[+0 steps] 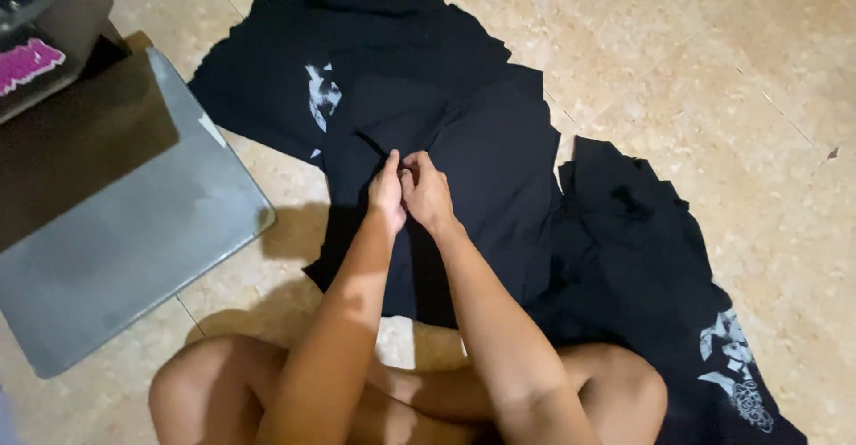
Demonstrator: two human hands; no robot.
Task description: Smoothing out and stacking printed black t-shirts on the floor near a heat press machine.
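A pile of black garments [499, 160] lies spread on the tiled floor in front of me, some with white prints. My left hand [387, 191] and my right hand [428, 191] meet over the middle of the top black cloth, fingers pinched together on a small fold or edge of it. The fingertips of both hands touch each other. What exactly is pinched between them is too small and dark to tell apart from the cloth. My bare knees show at the bottom of the view.
A flat grey metal plate [134, 231] of a press-like machine stands at the left, with a raised upper part [45, 35] bearing a pink sticker. Another black garment with a white print [731, 365] lies at the right. Beige floor tiles [713, 70] surround the pile.
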